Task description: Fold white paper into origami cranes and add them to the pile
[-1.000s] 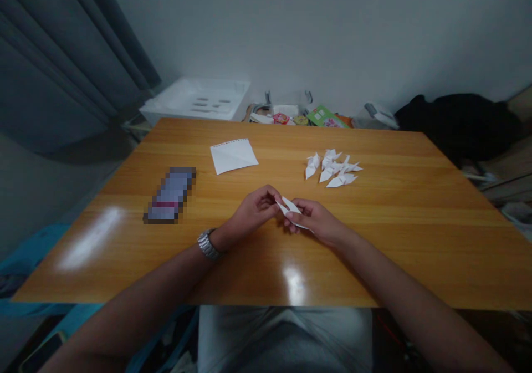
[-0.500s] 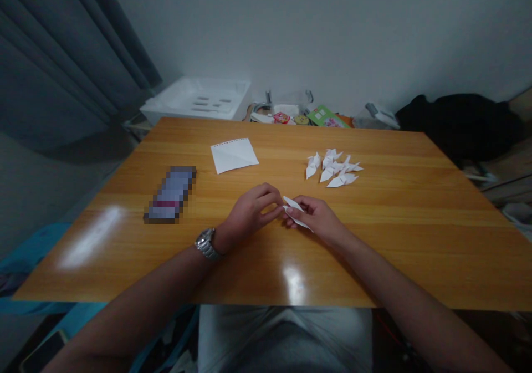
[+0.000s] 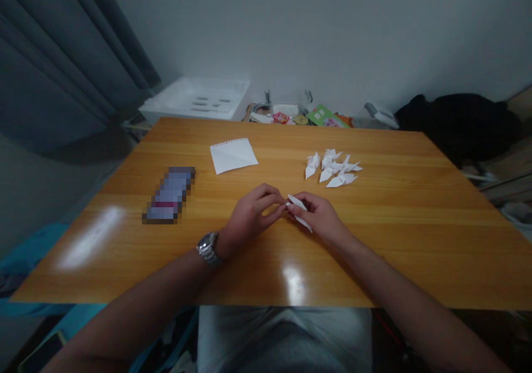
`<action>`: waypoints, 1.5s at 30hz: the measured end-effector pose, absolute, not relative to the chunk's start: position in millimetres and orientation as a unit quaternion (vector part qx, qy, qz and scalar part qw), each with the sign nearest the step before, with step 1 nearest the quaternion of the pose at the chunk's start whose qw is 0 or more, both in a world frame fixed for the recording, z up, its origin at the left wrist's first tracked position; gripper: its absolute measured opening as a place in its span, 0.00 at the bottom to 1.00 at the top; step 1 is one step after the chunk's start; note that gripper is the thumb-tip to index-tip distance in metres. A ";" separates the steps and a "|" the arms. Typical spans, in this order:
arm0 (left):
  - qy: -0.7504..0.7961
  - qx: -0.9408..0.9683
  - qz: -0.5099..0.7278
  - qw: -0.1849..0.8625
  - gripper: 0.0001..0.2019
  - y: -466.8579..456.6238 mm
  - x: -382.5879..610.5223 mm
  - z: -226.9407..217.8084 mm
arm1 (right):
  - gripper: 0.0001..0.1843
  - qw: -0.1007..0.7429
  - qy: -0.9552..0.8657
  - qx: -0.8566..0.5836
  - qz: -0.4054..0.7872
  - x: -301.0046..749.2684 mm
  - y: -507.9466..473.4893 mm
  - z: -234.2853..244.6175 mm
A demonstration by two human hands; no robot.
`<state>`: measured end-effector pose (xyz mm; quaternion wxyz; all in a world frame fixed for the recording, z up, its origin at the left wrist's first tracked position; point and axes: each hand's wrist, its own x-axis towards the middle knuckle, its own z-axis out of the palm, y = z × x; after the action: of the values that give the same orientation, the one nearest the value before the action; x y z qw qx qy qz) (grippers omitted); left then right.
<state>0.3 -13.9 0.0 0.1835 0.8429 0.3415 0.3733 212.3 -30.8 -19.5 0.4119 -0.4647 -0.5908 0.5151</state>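
A small piece of folded white paper [image 3: 298, 201] is held over the middle of the table [image 3: 394, 240]. My right hand [image 3: 322, 216] grips it, thumb on top and fingers underneath. At the paper's left end, the thumb and fingertips of my left hand [image 3: 256, 211] are pinched together on a small point of it. Exactly how the fingertips meet the paper is partly hidden. Beyond my right hand lies a cluster of several folded paper cranes [image 3: 341, 180]. A sheet of white paper [image 3: 233, 157] with a perforated edge lies flat beyond my left hand.
A blurred-out phone [image 3: 169, 195] lies on the table's left side. Past the far edge are a white plastic tray [image 3: 199, 96], a green printed packet [image 3: 328, 116] and other small items. A black cloth heap [image 3: 457, 121] sits at the far right.
Both hands have shifted very slightly to the right with the folded paper, which is turned a little. The cranes, sheet and phone stay where they were.
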 end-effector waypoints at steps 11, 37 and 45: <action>0.377 0.776 0.395 0.316 0.05 -13.8 4.8 -4.1 | 0.16 0.456 -0.580 -0.480 0.474 209.2 -33.0 -13.9; 0.360 0.692 0.426 0.459 0.12 -14.8 11.2 -14.2 | 0.15 0.480 -0.523 -0.460 0.533 199.3 -38.2 -14.1; 0.356 0.693 0.422 0.463 0.11 -16.4 12.3 -14.1 | 0.15 0.473 -0.543 -0.457 0.522 201.1 -38.2 -14.6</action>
<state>12.3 -16.4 -14.1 0.4633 0.6927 0.3564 0.4224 201.1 -38.2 -14.6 0.4727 -0.4570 -0.5431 0.5223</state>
